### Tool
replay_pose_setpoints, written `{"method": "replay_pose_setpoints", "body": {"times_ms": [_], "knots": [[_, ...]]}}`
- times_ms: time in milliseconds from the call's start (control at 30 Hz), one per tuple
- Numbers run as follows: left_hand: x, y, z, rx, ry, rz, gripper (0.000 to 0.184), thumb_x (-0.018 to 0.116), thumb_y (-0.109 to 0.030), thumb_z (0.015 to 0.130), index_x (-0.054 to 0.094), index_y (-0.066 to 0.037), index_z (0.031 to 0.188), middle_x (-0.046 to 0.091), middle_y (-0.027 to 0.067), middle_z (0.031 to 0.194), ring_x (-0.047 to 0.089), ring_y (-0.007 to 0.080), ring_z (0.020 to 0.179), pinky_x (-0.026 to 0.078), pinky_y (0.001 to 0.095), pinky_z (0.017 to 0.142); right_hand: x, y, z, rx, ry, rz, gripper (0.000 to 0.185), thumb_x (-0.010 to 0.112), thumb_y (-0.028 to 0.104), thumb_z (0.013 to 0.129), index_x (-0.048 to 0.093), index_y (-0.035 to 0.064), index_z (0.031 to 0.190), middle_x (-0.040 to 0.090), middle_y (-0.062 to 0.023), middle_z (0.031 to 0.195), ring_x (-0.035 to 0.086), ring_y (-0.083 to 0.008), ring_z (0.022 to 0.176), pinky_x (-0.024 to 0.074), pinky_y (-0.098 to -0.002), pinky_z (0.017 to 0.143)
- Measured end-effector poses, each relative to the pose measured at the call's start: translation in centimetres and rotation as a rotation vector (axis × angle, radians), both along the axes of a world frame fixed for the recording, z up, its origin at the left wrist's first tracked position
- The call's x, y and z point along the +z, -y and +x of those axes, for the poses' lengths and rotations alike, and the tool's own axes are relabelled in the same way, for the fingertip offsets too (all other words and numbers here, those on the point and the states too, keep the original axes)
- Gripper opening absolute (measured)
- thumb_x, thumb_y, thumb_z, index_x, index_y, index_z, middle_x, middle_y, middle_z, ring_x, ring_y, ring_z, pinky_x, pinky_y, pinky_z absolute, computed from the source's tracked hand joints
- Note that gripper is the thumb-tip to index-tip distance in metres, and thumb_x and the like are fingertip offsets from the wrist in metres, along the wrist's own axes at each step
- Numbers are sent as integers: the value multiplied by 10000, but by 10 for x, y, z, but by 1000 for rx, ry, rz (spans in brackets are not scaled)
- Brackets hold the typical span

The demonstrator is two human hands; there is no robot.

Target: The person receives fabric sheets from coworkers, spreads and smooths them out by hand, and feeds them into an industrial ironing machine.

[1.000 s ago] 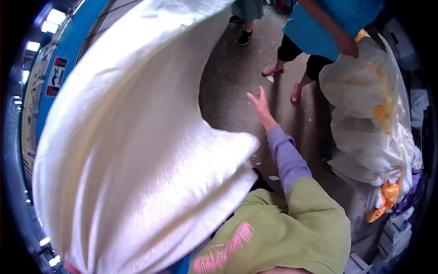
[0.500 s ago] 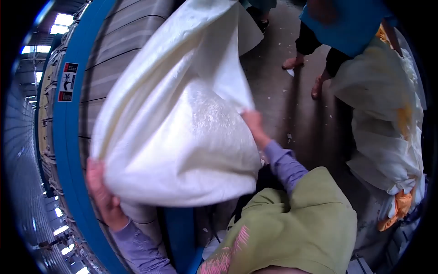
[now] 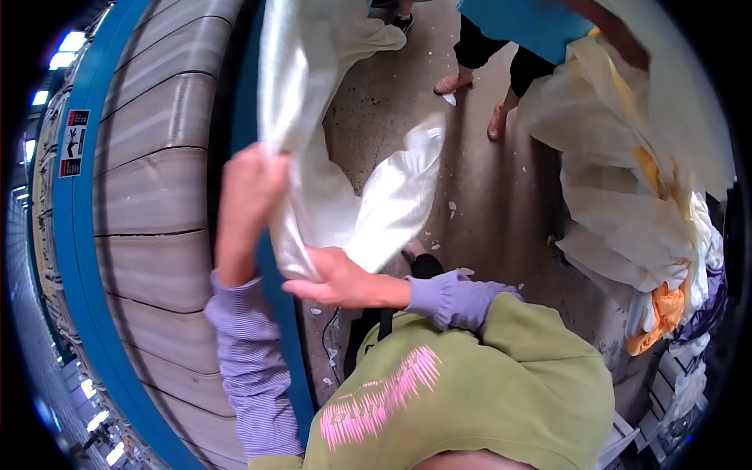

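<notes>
A long white, slightly shiny cloth (image 3: pixel 287 86) hangs in front of me, bunched into a narrow length. My left hand (image 3: pixel 252 192) is closed round its left edge, blurred by motion. Just below and to the right, my right hand (image 3: pixel 337 278) grips the lower part of the cloth between thumb and fingers. One loose end of the cloth swings out to the right above the floor. The upper part runs out of the top of the view. Part of the left fingers is hidden by the back of the hand.
Left of me runs a machine with a padded grey belt (image 3: pixel 153 196) and a blue frame (image 3: pixel 88 227) bearing a warning label (image 3: pixel 74 143). A person in a blue top (image 3: pixel 513 27) stands at the upper right beside piled pale cloth (image 3: pixel 603 204). White scraps dot the floor (image 3: pixel 478 188).
The cloth, spread wide before, is now gathered narrow and off the grey belt. My left hand has moved up and right; my right hand has come down and left, close to it.
</notes>
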State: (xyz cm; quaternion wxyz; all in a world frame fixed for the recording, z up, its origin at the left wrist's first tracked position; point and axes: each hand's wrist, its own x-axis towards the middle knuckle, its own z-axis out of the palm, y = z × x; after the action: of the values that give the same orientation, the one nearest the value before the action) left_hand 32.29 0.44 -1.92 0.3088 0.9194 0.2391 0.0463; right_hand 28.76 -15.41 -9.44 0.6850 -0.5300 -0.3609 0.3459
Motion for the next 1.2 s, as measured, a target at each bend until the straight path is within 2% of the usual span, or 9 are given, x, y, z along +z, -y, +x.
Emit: {"method": "replay_pose_setpoints", "body": {"times_ms": [67, 233, 333, 433, 533, 667, 767, 1033, 1200], "knots": [[15, -58, -18, 145, 205, -310, 207, 533, -218, 842, 590, -28, 901, 591, 25, 765, 553, 94, 660, 454, 271, 592, -42, 21, 5, 32, 123, -43, 289, 591, 166, 748, 519, 57, 1006, 582, -202, 736, 582, -370, 695, 469, -410, 644], [59, -112, -1, 484, 796, -946, 293, 516, -193, 878, 547, 22, 1074, 613, 119, 1010, 603, 204, 926, 498, 343, 829, -180, 111, 4, 524, 589, -752, 220, 516, 170, 762, 529, 75, 960, 597, -195, 809, 588, -355, 730, 461, -449, 660], [25, -70, -2, 306, 652, -895, 378, 547, -233, 868, 492, 0, 1161, 570, 128, 1098, 545, 209, 1038, 446, 334, 896, -188, 131, 3, 323, 658, -460, 176, 505, 199, 808, 526, 34, 865, 591, -191, 726, 579, -376, 688, 455, -458, 628], [-34, -21, -42, 113, 375, -708, 665, 616, -308, 821, 312, -12, 1333, 405, 159, 1310, 388, 246, 1223, 318, 333, 1012, -109, 101, -3, 309, 347, -508, 236, 483, 234, 871, 527, 13, 798, 574, -168, 661, 586, -339, 636, 456, -421, 581], [-91, 17, -135, 70, 119, -1007, 925, 730, -226, 694, 160, -27, 1395, 263, 169, 1409, 265, 255, 1305, 252, 345, 1045, -35, 74, -23, 462, 10, -359, 293, 443, 264, 921, 536, 3, 825, 553, -137, 638, 576, -226, 586, 447, -338, 538], [-92, 84, -271, -19, 195, -1251, 880, 714, -170, 690, 186, -61, 1387, 319, 145, 1366, 299, 235, 1270, 264, 338, 1025, 28, 31, -70, 608, -119, -17, 287, 472, 249, 918, 552, -18, 849, 573, -103, 661, 562, -169, 588, 439, -306, 534], [-83, 124, -346, 223, 377, -1316, 765, 682, -167, 719, 246, -57, 1338, 365, 133, 1297, 347, 225, 1199, 302, 329, 977, 66, -15, -119, 827, -383, 219, 332, 502, 247, 908, 530, -37, 738, 535, -108, 549, 488, -179, 478, 397, -317, 469], [-101, 130, -403, 1213, 1052, -1113, 468, 596, -159, 794, 404, -49, 1207, 487, 98, 1111, 476, 199, 1010, 401, 305, 848, 108, -91, -288, 1015, -63, 556, 485, 492, 305, 895, 443, -44, 562, 426, -204, 481, 431, -352, 442, 343, -398, 430], [-131, 111, -427, 1627, 1056, -999, 307, 542, -154, 841, 503, -43, 1125, 564, 77, 995, 556, 183, 892, 464, 291, 768, 146, -213, -349, 848, -160, 384, 433, 489, 290, 901, 465, 34, 553, 397, -1, 437, 457, -115, 419, 348, -300, 372]]}}
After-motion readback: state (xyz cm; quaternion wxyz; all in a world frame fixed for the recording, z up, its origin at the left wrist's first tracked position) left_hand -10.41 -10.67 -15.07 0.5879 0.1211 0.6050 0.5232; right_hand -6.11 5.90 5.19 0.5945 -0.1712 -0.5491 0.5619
